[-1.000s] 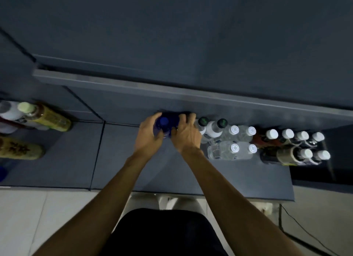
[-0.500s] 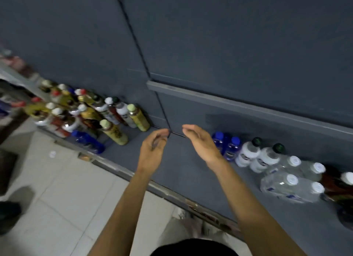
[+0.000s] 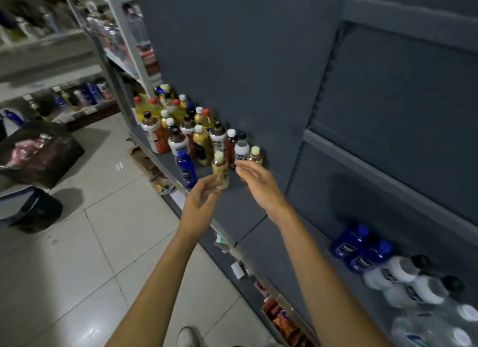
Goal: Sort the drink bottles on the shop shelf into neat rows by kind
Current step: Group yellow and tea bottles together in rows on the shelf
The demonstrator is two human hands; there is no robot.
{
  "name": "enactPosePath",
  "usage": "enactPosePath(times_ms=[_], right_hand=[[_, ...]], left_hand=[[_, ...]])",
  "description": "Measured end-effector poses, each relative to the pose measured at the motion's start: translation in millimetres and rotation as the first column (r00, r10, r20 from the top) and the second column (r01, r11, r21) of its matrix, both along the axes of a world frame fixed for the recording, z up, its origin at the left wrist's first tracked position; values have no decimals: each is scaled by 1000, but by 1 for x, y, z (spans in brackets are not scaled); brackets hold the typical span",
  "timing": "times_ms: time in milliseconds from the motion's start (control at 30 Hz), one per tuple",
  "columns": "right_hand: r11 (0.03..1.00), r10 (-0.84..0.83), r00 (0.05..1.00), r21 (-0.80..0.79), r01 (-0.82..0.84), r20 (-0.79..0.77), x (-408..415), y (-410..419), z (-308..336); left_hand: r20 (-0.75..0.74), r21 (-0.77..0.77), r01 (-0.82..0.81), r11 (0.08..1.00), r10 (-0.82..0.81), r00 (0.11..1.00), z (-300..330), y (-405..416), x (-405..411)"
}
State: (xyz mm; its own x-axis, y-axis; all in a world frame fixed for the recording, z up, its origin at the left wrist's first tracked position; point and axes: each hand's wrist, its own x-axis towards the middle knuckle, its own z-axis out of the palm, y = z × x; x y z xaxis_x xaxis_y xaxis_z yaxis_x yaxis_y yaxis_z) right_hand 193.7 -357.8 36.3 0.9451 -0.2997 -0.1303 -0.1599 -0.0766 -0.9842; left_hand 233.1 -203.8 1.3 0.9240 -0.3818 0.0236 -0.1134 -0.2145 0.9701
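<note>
A mixed cluster of drink bottles (image 3: 186,129) stands on the dark grey shelf (image 3: 243,217) at upper left. At its near edge are a small yellow bottle (image 3: 220,172) with a cream cap and a blue bottle (image 3: 185,166). My left hand (image 3: 200,201) is stretched toward the yellow bottle with relaxed fingers and holds nothing. My right hand (image 3: 258,186) reaches beside it, fingers extended and empty, close to a white bottle (image 3: 241,150). At lower right two blue bottles (image 3: 359,251), white bottles (image 3: 403,279) and clear water bottles (image 3: 434,326) stand in rows.
The shelf's front edge carries price tags (image 3: 236,269) and runs diagonally from upper left to lower right. A tiled floor (image 3: 77,256) lies to the left with a dark bin (image 3: 36,209) and a black crate (image 3: 38,152). Another rack of goods (image 3: 64,95) stands at the far left.
Both hands let go of the blue bottles, which stay in the row at the right. My view swung left and both hands moved toward the mixed cluster, empty.
</note>
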Motion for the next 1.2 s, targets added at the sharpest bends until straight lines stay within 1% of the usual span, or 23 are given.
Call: enactPosePath(times_ms=[67,133,233,300,400,633,733,800,867,933,1000,1067,1200], right_hand=[[1000,5,1000,-25,-5,-1,19,27,2],[999,-7,1000,-34,6,-1,36,56,3],[999,17,1000,-43,-17,-20,62,99,-1],[999,27,999,-31,-27,-26,78,126,-7],[1000,-2,999,23,3,-42,98,158,-17],[1000,4,994,-24,-6,-110,157,179,-41],[999,21,992,37,-16,-123,199,182,-50],[995,43,992,91,-32,-121,231,187,-60],[989,67,991,137,-51,-116,264,191,-68],[983,60,989,180,-35,-136,293,193,-75],[981,48,988,191,-19,-149,317,195,-81],[981,75,982,192,-41,-174,339,195,-87],[981,134,969,165,-100,-207,383,195,-93]], left_hand=[[-2,29,-2,1000,2,1000,-3,30,13],[-6,24,-21,999,21,1000,-2,63,31],[-28,-5,-126,992,126,992,-2,113,62],[-49,-23,-154,988,152,987,-6,142,77],[-71,-52,-144,988,140,988,-11,168,94],[-143,-37,-115,993,109,984,-28,185,155],[-165,-11,-124,992,120,979,-31,188,192],[-154,17,-106,994,108,982,-36,188,220],[-142,58,-94,994,102,985,-38,190,249],[-159,102,-111,989,126,979,-37,194,275],[-169,129,-167,978,187,968,-37,203,299],[-172,149,-205,967,230,958,-41,209,322],[-183,192,-167,967,203,962,-43,204,363]])
